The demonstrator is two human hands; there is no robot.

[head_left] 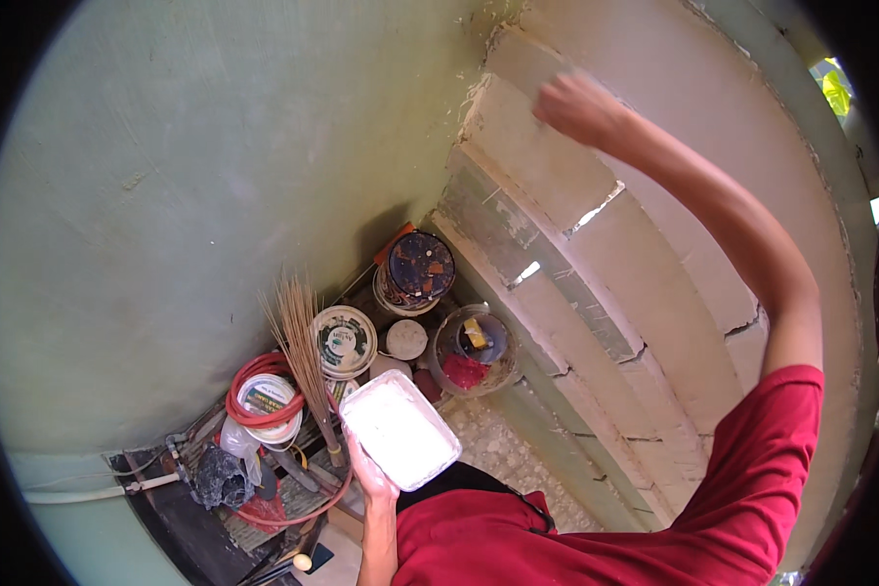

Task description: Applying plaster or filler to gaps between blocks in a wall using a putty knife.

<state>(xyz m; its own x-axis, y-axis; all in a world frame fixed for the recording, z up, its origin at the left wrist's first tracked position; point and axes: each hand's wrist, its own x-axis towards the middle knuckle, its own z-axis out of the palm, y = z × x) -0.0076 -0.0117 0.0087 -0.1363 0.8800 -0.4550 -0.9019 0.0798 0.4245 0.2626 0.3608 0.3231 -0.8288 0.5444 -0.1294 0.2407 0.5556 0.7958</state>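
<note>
My left hand (370, 467) grips the side of a rectangular tub (448, 459) filled with something white, held in front of my body. The white content is too bright to tell whether it is paint or paste. Up at the plank-like wall (645, 234), my right hand (578, 105) is raised on a stretched arm, close to the corner where it meets the green wall (205, 146). Its fingers are closed and a little blurred. Whatever they may hold is hidden from this view.
Below the corner stand a dark-lidded bucket (421, 264), a white-lidded bucket (345, 342) and a clear bucket (503, 376) holding red and yellow things. A stick broom (303, 342) leans beside a coiled red hose (234, 398). A pipe (154, 481) runs along the left wall.
</note>
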